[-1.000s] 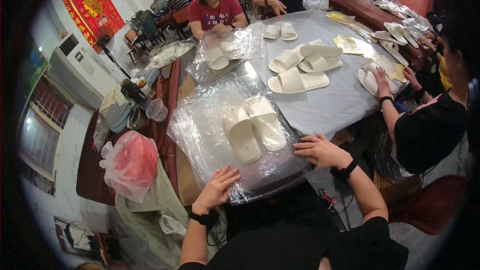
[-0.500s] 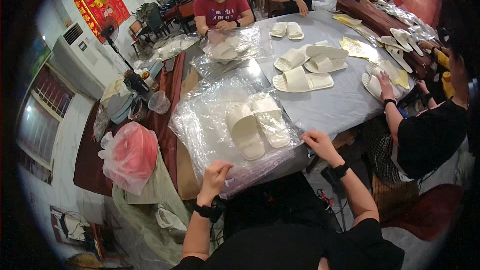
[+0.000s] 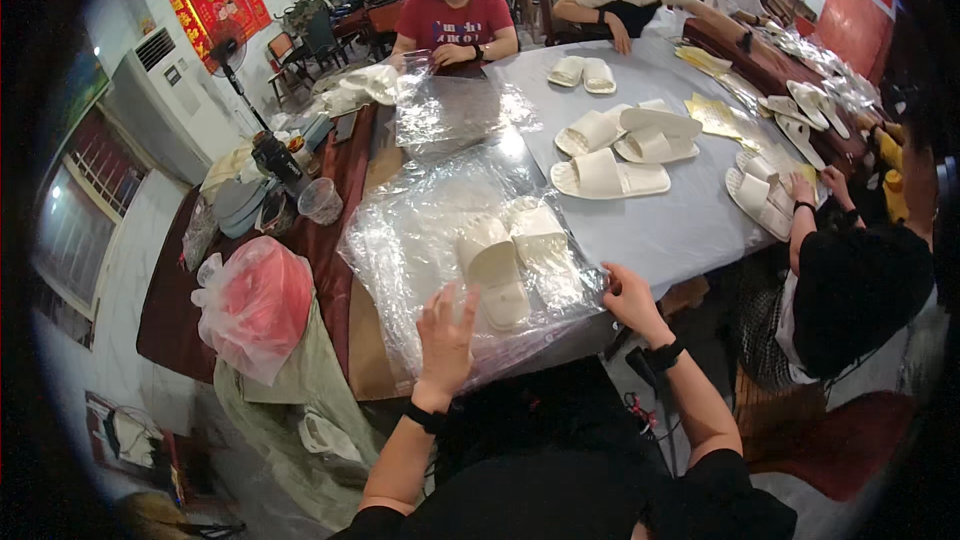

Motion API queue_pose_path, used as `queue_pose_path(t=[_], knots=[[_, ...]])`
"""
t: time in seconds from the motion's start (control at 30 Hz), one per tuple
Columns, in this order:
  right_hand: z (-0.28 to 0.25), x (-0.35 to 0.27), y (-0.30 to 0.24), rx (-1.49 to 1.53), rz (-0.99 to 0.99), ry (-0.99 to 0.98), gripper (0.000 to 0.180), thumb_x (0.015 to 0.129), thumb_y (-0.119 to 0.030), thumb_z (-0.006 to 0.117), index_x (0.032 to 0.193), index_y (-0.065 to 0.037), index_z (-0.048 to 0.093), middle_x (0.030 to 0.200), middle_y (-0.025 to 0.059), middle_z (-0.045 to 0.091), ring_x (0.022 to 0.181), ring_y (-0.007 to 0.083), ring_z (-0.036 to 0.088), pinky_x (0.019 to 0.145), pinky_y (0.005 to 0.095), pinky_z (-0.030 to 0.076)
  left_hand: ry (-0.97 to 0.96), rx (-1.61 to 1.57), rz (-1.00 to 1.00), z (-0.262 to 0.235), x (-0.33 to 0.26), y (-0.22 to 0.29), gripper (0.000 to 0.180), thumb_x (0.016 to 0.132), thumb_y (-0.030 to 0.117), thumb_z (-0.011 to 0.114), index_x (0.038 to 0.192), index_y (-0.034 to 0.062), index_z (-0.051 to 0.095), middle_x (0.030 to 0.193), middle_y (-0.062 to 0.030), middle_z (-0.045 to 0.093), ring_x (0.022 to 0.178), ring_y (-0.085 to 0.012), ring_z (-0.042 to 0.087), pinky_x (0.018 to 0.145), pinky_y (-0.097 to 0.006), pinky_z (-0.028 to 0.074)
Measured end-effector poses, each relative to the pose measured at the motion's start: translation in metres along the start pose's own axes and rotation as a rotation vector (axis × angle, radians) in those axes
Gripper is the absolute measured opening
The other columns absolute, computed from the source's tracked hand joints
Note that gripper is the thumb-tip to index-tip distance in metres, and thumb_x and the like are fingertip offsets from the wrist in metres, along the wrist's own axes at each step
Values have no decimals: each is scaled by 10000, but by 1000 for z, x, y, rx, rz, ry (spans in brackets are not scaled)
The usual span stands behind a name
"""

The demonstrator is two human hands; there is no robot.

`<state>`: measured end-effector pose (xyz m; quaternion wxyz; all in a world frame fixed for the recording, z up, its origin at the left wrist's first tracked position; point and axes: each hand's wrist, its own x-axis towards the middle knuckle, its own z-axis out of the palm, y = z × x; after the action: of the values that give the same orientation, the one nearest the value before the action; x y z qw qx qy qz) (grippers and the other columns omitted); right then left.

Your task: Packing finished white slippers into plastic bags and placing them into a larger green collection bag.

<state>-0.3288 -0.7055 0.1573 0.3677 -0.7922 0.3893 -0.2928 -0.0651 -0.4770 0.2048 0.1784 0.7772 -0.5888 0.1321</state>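
Observation:
In front of me a pair of cream slippers lies side by side inside a clear plastic bag (image 3: 420,230): the left slipper (image 3: 505,302) and the right slipper (image 3: 541,232). The bag rests on a stack of more clear bags. Over the bag's near edge, beside the left slipper's heel, my left hand (image 3: 447,340) is open with its fingers raised. My right hand (image 3: 632,302) is at the bag's right corner, thumb and fingers pinched on the plastic.
Several loose cream slippers (image 3: 610,175) sit on the grey table cover (image 3: 620,240). Across the table a person (image 3: 455,25) handles slippers and clear film. Another person's hands (image 3: 805,190) are at slippers on the right. A pink bag (image 3: 258,290) and a plastic cup (image 3: 320,200) stand left.
My left hand has opened from a closed pinch and moved up over the bag. My right hand stays near the bag's right corner. The person opposite has moved a bagged pair aside to the left.

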Motion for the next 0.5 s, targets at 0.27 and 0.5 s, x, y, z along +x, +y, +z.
queue_pose_path(t=[0.27,0.5], knots=[[-21,9,-54,573,312,-182,576,861,0,596,1430,41,527,989,58,644,791,138,632,685,288,518,-261,-164,325,-6,7,36,907,828,242,805,1591,106,334,1672,-181,261,1554,-440,197,1169,-736,174],[-13,-31,-116,1314,245,-501,674,884,144,510,1516,-63,403,1311,71,561,1016,133,631,845,251,542,-71,-218,193,14,11,45,839,830,252,786,1564,122,401,1599,-170,414,1435,-397,438,1086,-699,314]])
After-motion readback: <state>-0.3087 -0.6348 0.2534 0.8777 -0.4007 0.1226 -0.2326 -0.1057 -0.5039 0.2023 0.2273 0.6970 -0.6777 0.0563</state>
